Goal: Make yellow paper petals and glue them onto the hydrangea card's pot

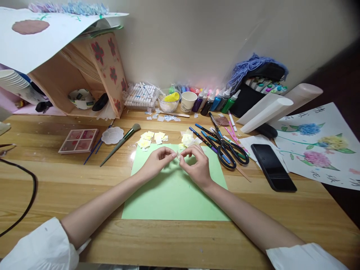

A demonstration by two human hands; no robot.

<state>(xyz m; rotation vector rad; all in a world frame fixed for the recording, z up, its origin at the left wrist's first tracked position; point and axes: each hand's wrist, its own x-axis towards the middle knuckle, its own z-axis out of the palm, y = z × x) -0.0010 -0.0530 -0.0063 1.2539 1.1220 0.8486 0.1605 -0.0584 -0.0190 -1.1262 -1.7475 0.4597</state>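
Observation:
Above the upper middle of a green sheet (174, 202), my left hand (160, 160) and my right hand (197, 165) meet at their fingertips. Between them is a small whitish paper piece (178, 155), pinched by the thumb and finger of each hand. Pale crumpled paper pieces (188, 138) lie just behind my right hand. Small yellow paper squares (144, 142) are spread behind my left hand, at the sheet's back edge. Black-handled scissors (225, 148) rest on several pens to the right of my right hand.
On the left are a brush (120, 144), a white flower-shaped palette (112, 135) and a pink box (79, 141). Paint bottles (216, 101) and a paper cup (188, 101) stand at the back. A black phone (273, 167) and a flower drawing (317, 146) lie right.

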